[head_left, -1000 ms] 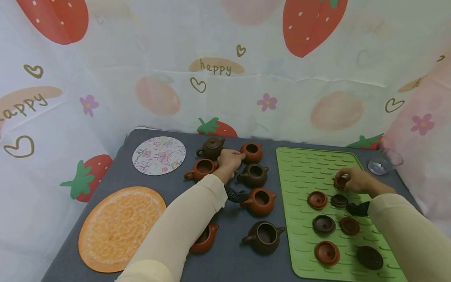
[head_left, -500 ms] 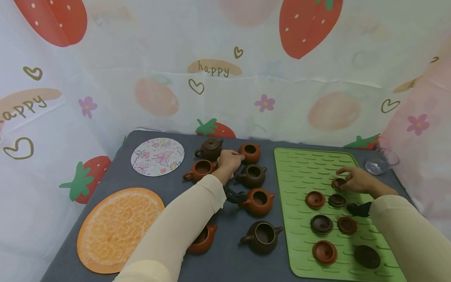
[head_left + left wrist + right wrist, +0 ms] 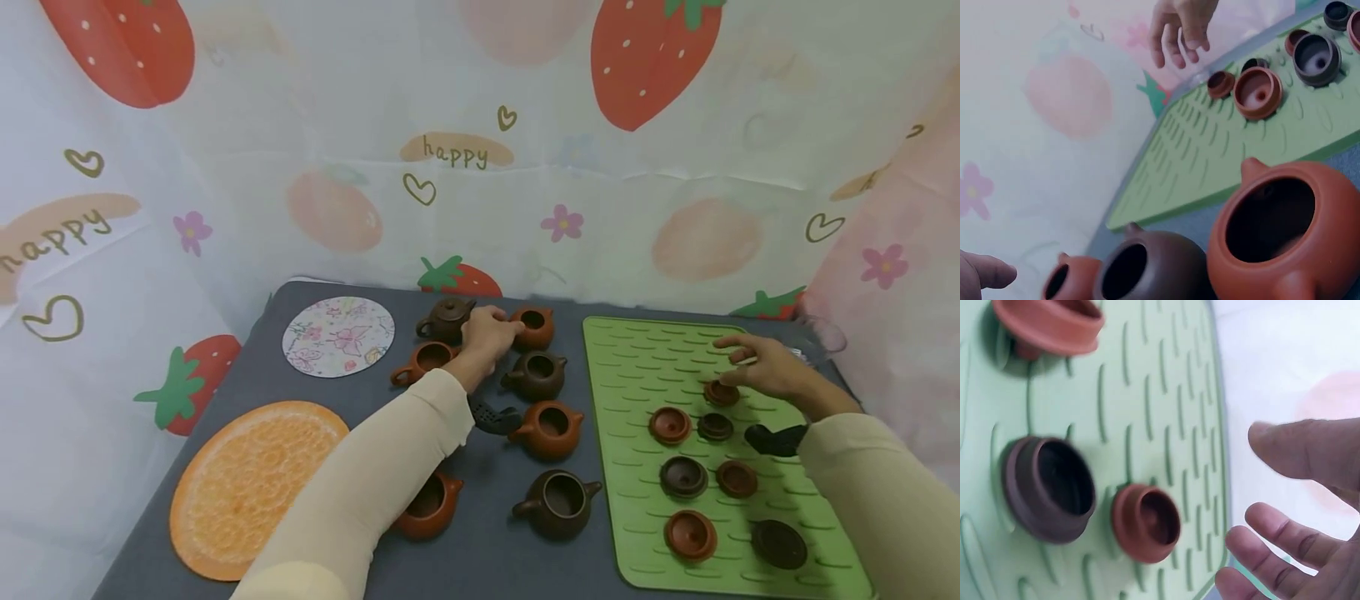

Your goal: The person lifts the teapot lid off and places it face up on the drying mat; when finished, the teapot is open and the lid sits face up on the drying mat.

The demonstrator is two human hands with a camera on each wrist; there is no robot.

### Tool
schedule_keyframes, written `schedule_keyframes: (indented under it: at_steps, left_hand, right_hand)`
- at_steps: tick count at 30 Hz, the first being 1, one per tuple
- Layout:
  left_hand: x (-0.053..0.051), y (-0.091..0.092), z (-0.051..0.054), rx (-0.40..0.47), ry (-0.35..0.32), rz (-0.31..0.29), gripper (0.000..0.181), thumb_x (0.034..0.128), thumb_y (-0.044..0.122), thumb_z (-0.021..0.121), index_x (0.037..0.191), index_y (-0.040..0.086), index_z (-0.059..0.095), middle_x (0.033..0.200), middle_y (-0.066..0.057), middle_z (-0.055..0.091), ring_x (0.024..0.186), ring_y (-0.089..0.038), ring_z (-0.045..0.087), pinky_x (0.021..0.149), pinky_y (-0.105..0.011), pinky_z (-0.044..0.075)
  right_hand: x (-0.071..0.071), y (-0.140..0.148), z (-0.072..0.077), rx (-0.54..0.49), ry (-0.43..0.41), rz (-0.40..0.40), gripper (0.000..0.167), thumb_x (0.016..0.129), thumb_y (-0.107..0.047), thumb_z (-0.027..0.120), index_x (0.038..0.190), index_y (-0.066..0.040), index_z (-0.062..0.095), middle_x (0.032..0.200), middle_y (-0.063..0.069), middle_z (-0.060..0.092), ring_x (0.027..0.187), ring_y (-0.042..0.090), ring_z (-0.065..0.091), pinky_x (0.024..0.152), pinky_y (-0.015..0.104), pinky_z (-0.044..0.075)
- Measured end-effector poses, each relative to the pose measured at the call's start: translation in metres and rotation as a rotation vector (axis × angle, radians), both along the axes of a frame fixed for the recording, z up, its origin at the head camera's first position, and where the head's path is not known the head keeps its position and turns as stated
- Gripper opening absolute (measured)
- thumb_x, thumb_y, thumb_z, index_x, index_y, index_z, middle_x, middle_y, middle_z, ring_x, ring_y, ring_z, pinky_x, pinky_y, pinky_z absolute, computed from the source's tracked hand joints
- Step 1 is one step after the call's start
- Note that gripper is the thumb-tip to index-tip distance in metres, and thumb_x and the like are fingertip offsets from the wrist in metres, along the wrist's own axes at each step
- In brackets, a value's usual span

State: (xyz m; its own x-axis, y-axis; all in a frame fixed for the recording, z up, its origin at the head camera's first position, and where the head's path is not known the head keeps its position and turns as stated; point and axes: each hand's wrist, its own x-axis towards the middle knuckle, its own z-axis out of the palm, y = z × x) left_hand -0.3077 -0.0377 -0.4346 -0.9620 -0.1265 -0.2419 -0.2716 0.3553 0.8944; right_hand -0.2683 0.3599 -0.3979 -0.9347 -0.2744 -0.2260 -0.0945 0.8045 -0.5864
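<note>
My left hand [image 3: 489, 340] hovers among clay teapots at the back, between a lidded dark teapot [image 3: 446, 320] and a lidless reddish teapot [image 3: 531, 328]. Its thumb [image 3: 988, 272] reaches out straight in the left wrist view; whether it touches a pot is unclear. Below that hand are a reddish teapot [image 3: 432, 358] and a dark teapot [image 3: 534, 376]. Over the green mat [image 3: 630, 392], my right hand [image 3: 768, 371] has its fingers spread. Just below it lies a small reddish teapot lid [image 3: 1146, 523], upside down and apart from the fingers [image 3: 1272, 550] in the right wrist view.
Several other upturned lids, among them a dark lid [image 3: 683, 477], lie on the mat. Two lidless pots, reddish [image 3: 550, 431] and dark [image 3: 562, 505], stand left of it. A clear glass cup [image 3: 817, 337] is at the right; an orange-patterned placemat [image 3: 247, 492] and floral round mat [image 3: 337, 337] lie left.
My right hand has let go of the small reddish lid and risen up and away to the right. The left hand's fingers have loosened and lifted slightly.
</note>
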Motion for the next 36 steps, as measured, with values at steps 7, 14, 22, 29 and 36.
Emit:
schedule_keyframes:
  at_steps: [7, 14, 22, 29, 36]
  left_hand:
    - [0.008, -0.008, 0.022, 0.040, 0.091, -0.036, 0.036, 0.0903, 0.030, 0.071, 0.122, 0.013, 0.064, 0.106, -0.007, 0.064, 0.091, -0.025, 0.058, 0.070, -0.039, 0.050]
    - [0.011, -0.027, 0.040, 0.051, 0.178, -0.067, 0.032, 0.0886, 0.031, 0.072, 0.116, 0.014, 0.067, 0.109, -0.002, 0.062, 0.097, -0.023, 0.055, 0.077, -0.040, 0.048]
    - [0.009, -0.057, 0.044, 0.065, 0.229, -0.063, 0.036, 0.0889, 0.034, 0.071, 0.121, 0.017, 0.068, 0.110, -0.002, 0.063, 0.103, -0.023, 0.056, 0.083, -0.041, 0.047]
    - [0.005, -0.083, 0.035, 0.152, 0.248, -0.061, 0.036, 0.0903, 0.030, 0.070, 0.123, 0.015, 0.067, 0.114, -0.006, 0.064, 0.103, -0.026, 0.059, 0.087, -0.041, 0.048]
    - [-0.002, -0.101, 0.017, 0.212, 0.224, -0.029, 0.035, 0.0908, 0.028, 0.070, 0.122, 0.012, 0.066, 0.116, -0.008, 0.061, 0.107, -0.025, 0.055, 0.090, -0.043, 0.045]
  right_hand:
    - [0.002, -0.011, 0.013, -0.034, 0.031, 0.018, 0.067, 0.094, -0.032, 0.065, 0.145, 0.002, 0.036, 0.130, 0.035, 0.041, 0.113, 0.050, 0.046, 0.078, 0.055, 0.047]
    - [0.006, -0.021, 0.025, -0.071, 0.053, 0.043, 0.066, 0.096, -0.031, 0.063, 0.147, -0.002, 0.034, 0.129, 0.032, 0.044, 0.114, 0.050, 0.048, 0.079, 0.056, 0.047]
    - [0.009, -0.034, 0.040, -0.065, 0.083, 0.071, 0.067, 0.096, -0.033, 0.062, 0.149, -0.005, 0.033, 0.131, 0.029, 0.045, 0.113, 0.046, 0.050, 0.080, 0.057, 0.046]
    - [0.011, -0.047, 0.050, -0.061, 0.117, 0.099, 0.067, 0.095, -0.035, 0.064, 0.149, -0.009, 0.035, 0.131, 0.025, 0.047, 0.114, 0.043, 0.049, 0.082, 0.059, 0.044]
    - [0.011, -0.060, 0.054, -0.074, 0.132, 0.123, 0.067, 0.093, -0.035, 0.066, 0.149, -0.011, 0.036, 0.131, 0.022, 0.047, 0.114, 0.040, 0.049, 0.082, 0.059, 0.044]
